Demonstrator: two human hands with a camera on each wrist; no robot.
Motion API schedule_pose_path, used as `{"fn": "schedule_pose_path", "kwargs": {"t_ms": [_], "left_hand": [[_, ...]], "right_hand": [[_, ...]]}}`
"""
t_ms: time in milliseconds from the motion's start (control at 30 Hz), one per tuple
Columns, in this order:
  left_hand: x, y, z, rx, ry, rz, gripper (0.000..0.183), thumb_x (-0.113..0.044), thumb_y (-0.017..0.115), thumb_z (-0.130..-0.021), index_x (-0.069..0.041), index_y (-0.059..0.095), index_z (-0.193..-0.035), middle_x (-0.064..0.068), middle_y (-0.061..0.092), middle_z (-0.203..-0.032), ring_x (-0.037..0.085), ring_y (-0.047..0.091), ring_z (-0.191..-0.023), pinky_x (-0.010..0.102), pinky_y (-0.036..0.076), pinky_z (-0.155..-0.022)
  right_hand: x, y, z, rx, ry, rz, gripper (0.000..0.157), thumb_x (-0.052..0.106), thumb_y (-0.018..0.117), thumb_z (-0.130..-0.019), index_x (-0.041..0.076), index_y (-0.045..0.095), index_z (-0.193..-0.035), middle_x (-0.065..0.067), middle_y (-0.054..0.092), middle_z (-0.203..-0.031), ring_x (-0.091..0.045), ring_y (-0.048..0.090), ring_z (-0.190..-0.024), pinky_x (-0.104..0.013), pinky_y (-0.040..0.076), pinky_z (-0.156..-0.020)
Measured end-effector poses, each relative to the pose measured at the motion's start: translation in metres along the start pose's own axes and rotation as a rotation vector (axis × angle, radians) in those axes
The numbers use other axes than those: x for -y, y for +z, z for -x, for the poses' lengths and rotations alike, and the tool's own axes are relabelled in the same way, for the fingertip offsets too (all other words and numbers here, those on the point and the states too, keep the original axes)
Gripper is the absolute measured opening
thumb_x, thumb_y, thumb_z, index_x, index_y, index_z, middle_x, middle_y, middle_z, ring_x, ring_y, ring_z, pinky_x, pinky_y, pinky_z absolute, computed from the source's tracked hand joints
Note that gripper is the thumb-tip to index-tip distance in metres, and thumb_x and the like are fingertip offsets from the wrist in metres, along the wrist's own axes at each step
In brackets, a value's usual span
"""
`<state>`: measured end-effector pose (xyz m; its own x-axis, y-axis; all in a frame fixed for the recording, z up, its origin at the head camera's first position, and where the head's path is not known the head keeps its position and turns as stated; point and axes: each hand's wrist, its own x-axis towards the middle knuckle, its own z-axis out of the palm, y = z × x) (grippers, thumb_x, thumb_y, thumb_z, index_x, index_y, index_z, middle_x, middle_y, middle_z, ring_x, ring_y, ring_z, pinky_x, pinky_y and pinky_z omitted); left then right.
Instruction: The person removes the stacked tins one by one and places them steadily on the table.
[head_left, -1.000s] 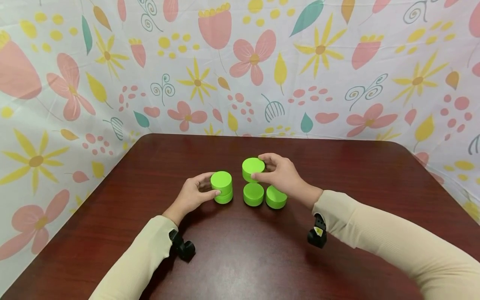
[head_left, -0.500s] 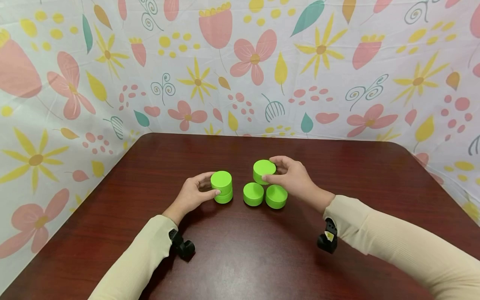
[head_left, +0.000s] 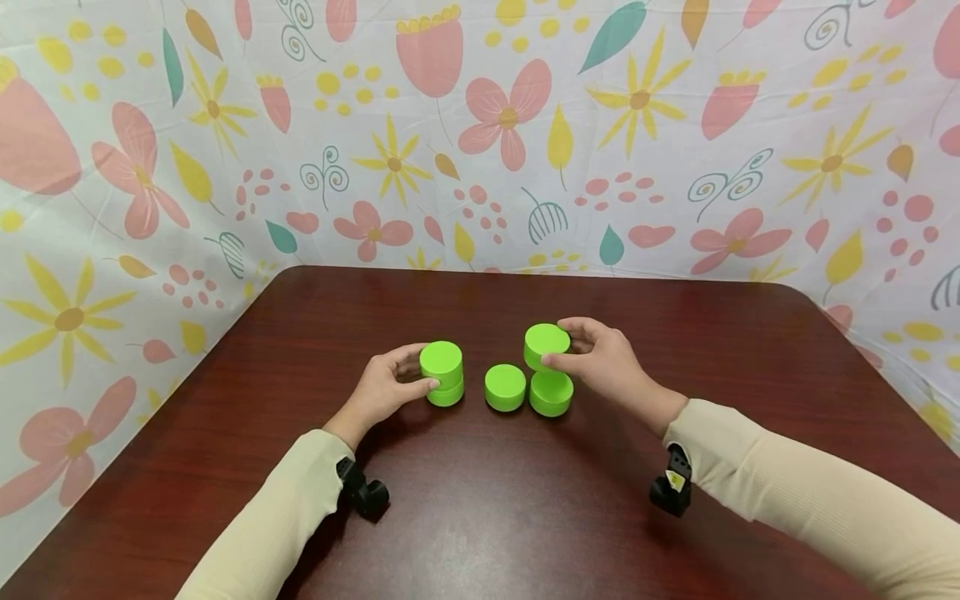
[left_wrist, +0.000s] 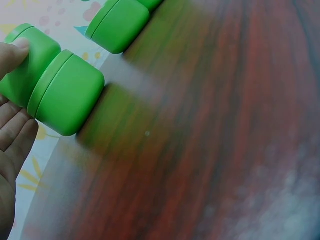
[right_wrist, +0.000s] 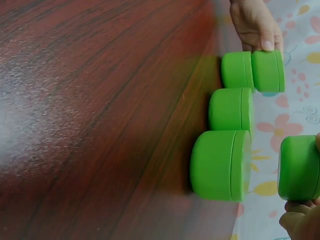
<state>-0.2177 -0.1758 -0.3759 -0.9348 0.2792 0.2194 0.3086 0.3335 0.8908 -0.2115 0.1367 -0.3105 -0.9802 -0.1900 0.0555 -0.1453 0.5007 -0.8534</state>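
The right hand (head_left: 611, 362) has a firm grip on a raised jar (head_left: 545, 342), a short green cylinder, with its thumb at the near side and fingers reaching round the far side. This jar is in the air, directly above the right jar (head_left: 551, 397), and the right wrist view shows a gap between the two. The left hand (head_left: 378, 389) also has its grip on a green jar, grasping the upper jar (head_left: 440, 360), which sits on top of the lower jar (head_left: 446, 394) on the left. Between this stack and the right jar stands the middle jar (head_left: 505, 390), just beside the right one and a little apart from the stack. The lower, middle and right jars all stand upright on the dark reddish-brown table (head_left: 480, 508). Farther out, cream sleeves (head_left: 795, 475) cover both arms, with a black device (head_left: 367, 493) at each wrist. A white cloth (head_left: 660, 50) printed with pink, yellow and teal flowers and leaves hangs beyond the far edge.
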Motion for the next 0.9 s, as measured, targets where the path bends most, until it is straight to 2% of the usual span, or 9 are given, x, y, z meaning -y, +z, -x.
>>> {"fn": "schedule_pose_path", "kwargs": {"t_ms": [300,633,900], "left_hand": [[0.0,-0.001,-0.001,0.003,-0.001,-0.005,0.053,-0.014,0.074,-0.079,-0.007,0.054,-0.128,0.014,0.063,-0.118,0.027,0.06,-0.109,0.042,0.048,-0.092],[0.001,-0.002,0.0,-0.005,-0.005,-0.007,0.052,-0.014,0.074,-0.078,-0.008,0.056,-0.126,0.012,0.064,-0.116,0.025,0.061,-0.108,0.04,0.049,-0.091],[0.001,-0.003,-0.002,-0.009,0.01,-0.012,0.051,-0.014,0.075,-0.078,-0.008,0.057,-0.125,0.011,0.065,-0.114,0.024,0.061,-0.106,0.039,0.05,-0.089]], "right_hand": [[-0.007,-0.005,0.005,-0.019,0.027,-0.001,0.064,0.023,0.073,-0.08,0.0,0.045,-0.132,-0.018,0.055,-0.126,-0.028,0.057,-0.11,-0.021,0.049,-0.074],[-0.018,-0.013,0.011,-0.05,0.031,0.012,0.063,0.024,0.072,-0.081,0.0,0.045,-0.132,-0.019,0.056,-0.125,-0.028,0.057,-0.109,-0.017,0.048,-0.075],[-0.029,-0.017,0.014,-0.072,0.053,-0.032,0.062,0.023,0.072,-0.081,0.0,0.045,-0.132,-0.018,0.054,-0.126,-0.022,0.057,-0.108,-0.013,0.048,-0.073]]}}
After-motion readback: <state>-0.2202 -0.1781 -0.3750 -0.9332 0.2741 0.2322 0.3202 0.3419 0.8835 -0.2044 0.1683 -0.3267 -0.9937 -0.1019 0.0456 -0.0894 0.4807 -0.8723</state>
